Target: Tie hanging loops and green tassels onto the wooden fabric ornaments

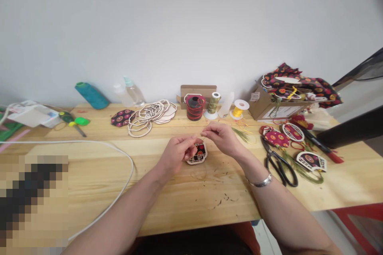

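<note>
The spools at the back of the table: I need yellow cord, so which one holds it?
The yellow spool, rightmost in the row, with a white flange on top. The green-gold spool stands left of it, and the teal cone lies on its side far left.

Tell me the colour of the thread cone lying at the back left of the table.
Teal thread cone, lying on its side; the head view shows it.

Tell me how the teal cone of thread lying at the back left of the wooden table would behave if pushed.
The teal cone of thread lies on its side, so it would probably roll, curving because it tapers. It looks tightly wound, so likely firm, light for its size and not slippery.
</note>
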### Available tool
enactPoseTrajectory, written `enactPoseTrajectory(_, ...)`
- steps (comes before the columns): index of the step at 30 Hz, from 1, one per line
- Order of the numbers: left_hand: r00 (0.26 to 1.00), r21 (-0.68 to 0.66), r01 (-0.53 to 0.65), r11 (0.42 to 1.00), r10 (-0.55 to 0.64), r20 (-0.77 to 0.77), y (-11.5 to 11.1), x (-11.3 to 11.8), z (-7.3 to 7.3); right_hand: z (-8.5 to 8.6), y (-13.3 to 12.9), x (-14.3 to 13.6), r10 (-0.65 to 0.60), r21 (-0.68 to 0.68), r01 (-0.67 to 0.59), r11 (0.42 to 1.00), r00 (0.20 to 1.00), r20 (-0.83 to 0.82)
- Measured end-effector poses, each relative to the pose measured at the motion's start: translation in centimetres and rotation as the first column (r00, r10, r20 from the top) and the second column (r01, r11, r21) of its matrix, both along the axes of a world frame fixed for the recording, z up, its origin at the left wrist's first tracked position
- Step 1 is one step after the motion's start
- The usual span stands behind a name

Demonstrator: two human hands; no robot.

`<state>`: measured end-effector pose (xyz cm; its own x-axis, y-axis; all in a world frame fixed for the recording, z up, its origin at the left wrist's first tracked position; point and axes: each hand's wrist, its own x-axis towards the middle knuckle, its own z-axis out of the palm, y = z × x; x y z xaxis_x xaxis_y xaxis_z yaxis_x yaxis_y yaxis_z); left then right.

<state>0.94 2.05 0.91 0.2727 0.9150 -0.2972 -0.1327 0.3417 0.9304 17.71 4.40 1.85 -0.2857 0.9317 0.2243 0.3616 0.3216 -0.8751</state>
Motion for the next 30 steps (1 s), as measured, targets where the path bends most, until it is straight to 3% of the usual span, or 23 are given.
enactPoseTrajectory(6, 0.999, 0.026, -0.017, 1.0, 0.018, -0.04, 0.1, 0.2, -0.7, -0.3, 0.2, 0.0, 0.043, 0.095, -0.046, 0.994, 0.998, 0.038)
enactPoseTrajectory(11, 0.999, 0.062, -0.05, 0.997, 0.05, 0.004, 0.6, 0.1, -1.4, -0.6, 0.3, 0.1, 0.127, 0.077, -0.13, 0.989, 0.991, 0.039)
enactPoseTrajectory(17, 0.999, 0.055, -0.039, 0.998, 0.04, -0.015, 0.4, -0.1, -1.4, -1.0, 0.7, 0.3, 0.048, 0.114, -0.048, 0.992, 0.999, -0.004)
enactPoseTrajectory(24, 0.998, 0.09, -0.004, 0.996, 0.01, -0.07, 0.3, -0.1, -1.1, -0.9, 0.5, 0.3, 0.02, 0.19, -0.039, 0.981, 0.995, 0.101)
enactPoseTrajectory(30, 0.998, 0.069, -0.02, 0.997, 0.024, -0.054, 0.2, 0.1, -0.8, -0.9, 0.3, 0.3, -0.058, 0.342, 0.023, 0.939, 0.994, 0.095)
